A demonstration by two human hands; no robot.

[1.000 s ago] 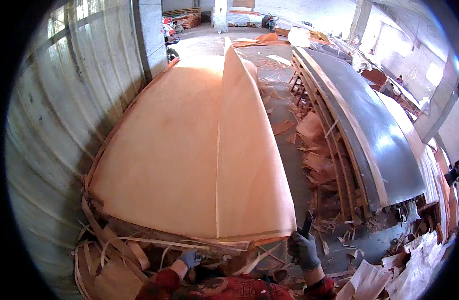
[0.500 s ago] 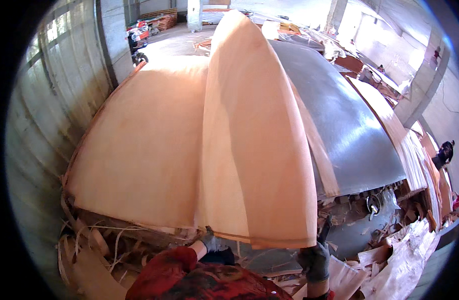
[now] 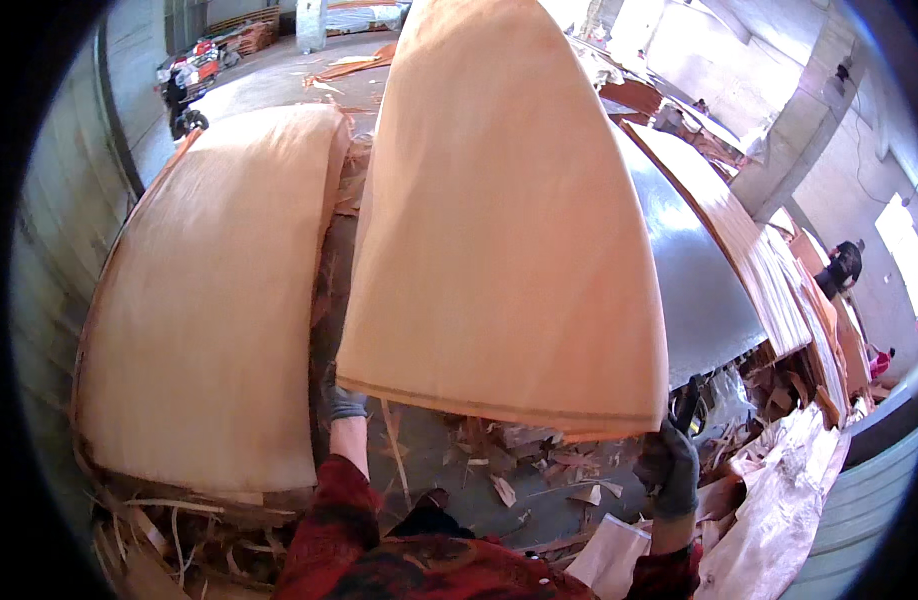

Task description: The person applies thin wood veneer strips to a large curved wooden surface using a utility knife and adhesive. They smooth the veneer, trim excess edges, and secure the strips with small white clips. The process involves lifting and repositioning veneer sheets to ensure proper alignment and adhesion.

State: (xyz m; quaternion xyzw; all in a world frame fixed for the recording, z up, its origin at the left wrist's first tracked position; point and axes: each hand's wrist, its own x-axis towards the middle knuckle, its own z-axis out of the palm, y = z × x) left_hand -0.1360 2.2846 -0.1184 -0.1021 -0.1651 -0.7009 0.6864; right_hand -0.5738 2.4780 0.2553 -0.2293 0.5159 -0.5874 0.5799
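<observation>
Holding tan veneer sheet [image 3: 504, 230] by near corners: L hand [image 3: 345, 398] & R hand [image 3: 669, 468] pinching edge, fingers partly hidden. Sheet's up in front, R of veneer stack [image 3: 199, 300], blocking part of grey slab [image 3: 691, 275]. Scraps [image 3: 504, 490] clutter floor [image 3: 429, 465] nr feet; co-worker [image 3: 841, 268] in R bkgd.

Grey flr [image 3: 434, 468] w/ scattered wood scraps [image 3: 503, 491] & a thin pale strip [image 3: 394, 450] L of ctr.

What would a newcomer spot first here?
A large tan sheet dominates the centre, its near corners in the left hand and right hand. To its left lies a similarly coloured stack; to its right, a shiny grey surface.
</observation>
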